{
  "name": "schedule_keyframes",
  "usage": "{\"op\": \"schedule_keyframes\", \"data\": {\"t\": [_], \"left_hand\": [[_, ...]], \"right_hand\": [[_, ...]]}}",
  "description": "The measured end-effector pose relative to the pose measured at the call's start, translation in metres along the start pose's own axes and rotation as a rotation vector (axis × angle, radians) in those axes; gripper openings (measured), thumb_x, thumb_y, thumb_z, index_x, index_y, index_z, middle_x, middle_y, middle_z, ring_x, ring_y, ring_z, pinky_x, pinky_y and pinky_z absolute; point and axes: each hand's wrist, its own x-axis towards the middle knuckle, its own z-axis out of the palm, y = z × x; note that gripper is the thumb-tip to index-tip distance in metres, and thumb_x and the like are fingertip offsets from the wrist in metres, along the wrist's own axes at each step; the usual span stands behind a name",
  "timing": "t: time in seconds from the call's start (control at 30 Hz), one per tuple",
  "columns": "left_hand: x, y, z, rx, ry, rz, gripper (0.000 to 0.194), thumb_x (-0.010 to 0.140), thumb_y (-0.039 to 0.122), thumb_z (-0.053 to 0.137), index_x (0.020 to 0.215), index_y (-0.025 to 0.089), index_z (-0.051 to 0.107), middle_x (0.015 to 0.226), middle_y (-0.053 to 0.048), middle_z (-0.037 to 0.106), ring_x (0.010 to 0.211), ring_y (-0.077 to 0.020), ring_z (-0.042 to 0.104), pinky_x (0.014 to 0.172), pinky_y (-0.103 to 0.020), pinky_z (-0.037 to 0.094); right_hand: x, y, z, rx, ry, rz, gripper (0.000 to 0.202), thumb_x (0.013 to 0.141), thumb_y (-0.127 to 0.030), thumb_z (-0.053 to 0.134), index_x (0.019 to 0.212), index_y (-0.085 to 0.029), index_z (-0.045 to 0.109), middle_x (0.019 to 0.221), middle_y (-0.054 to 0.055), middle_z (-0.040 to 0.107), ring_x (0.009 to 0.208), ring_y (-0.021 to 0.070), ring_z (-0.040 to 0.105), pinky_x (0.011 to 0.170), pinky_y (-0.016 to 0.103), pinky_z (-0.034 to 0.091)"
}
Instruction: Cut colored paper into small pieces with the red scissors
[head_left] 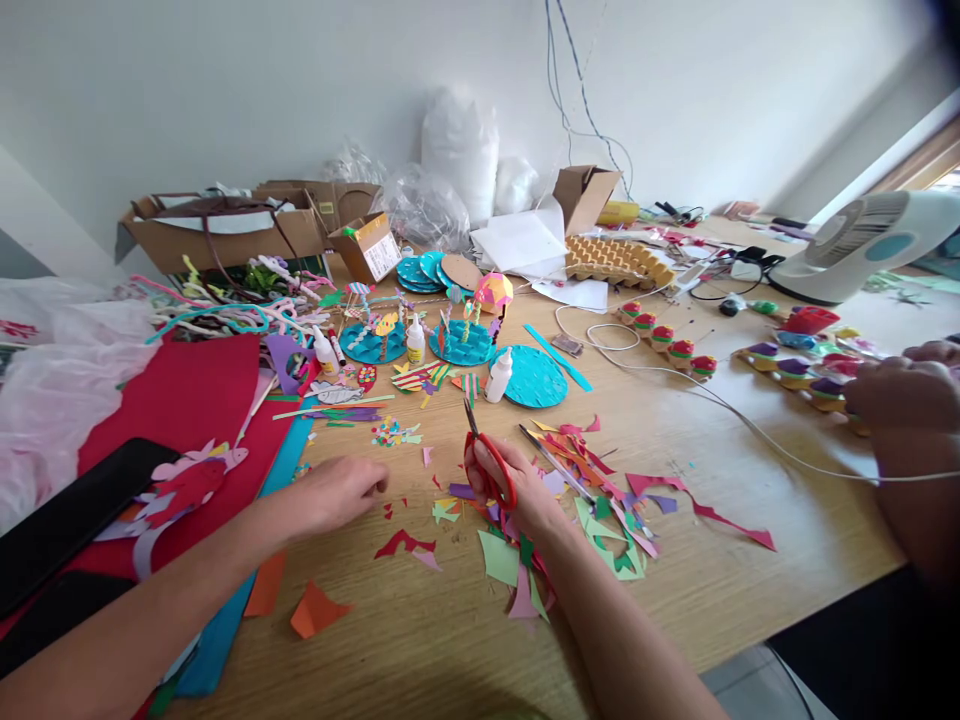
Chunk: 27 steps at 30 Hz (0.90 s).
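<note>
Right hand [523,487] closed around red-handled scissors [472,432], blades pointing forward, above a heap of coloured paper scraps [501,558] on the counter [420,660]. Left hand [334,492] held to the left of it, fingers curled in; whether they pinch anything cannot be determined. Small red scraps [388,511] lie just beside the left fingertips. Beyond the right hand stand a white bottle [499,376] and a turquoise disc [536,378]. Another person's hand [904,395] is noted well to its right.
</note>
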Motion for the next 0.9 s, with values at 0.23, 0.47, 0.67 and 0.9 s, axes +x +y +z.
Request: {"op": "schedule_keyframes", "data": {"t": [0.23, 0.47, 0.67, 0.9], "left_hand": [[-0.011, 0.016, 0.025, 0.009, 0.12, -0.047, 0.013, 0.079, 0.018, 0.044, 0.083, 0.019, 0.057, 0.089, -0.008, 0.063, 0.084, -0.0225, 0.058, 0.071, -0.03, 0.041], [-0.012, 0.017, 0.037, 0.035, 0.187, -0.056, 0.017, 0.082, 0.013, 0.04, 0.081, 0.019, 0.056, 0.088, -0.006, 0.061, 0.082, -0.0205, 0.057, 0.07, -0.029, 0.042], [-0.011, 0.016, 0.038, 0.046, 0.179, -0.058, 0.019, 0.084, 0.011, 0.038, 0.081, 0.018, 0.056, 0.088, -0.006, 0.062, 0.082, -0.0199, 0.058, 0.07, -0.029, 0.042], [-0.01, 0.015, 0.041, 0.069, 0.19, -0.059, 0.021, 0.085, 0.013, 0.036, 0.08, 0.018, 0.056, 0.086, -0.007, 0.063, 0.08, -0.0205, 0.059, 0.068, -0.029, 0.042]], "right_hand": [[0.001, 0.003, 0.0, -0.021, -0.004, 0.025, 0.038, 0.08, -0.054, 0.048, 0.072, -0.017, 0.047, 0.051, -0.006, 0.045, 0.041, 0.0069, 0.041, 0.042, 0.02, 0.03], [0.001, 0.001, 0.001, -0.031, -0.003, 0.035, 0.04, 0.078, -0.056, 0.048, 0.07, -0.017, 0.046, 0.052, -0.006, 0.045, 0.041, 0.0065, 0.042, 0.041, 0.019, 0.031], [0.001, 0.001, 0.001, -0.037, -0.013, 0.043, 0.041, 0.077, -0.058, 0.049, 0.069, -0.018, 0.045, 0.051, -0.006, 0.044, 0.04, 0.0069, 0.041, 0.04, 0.019, 0.031], [0.0, -0.001, 0.001, -0.055, -0.006, 0.05, 0.04, 0.077, -0.057, 0.049, 0.069, -0.018, 0.046, 0.051, -0.006, 0.044, 0.041, 0.0069, 0.041, 0.041, 0.019, 0.031]]}}
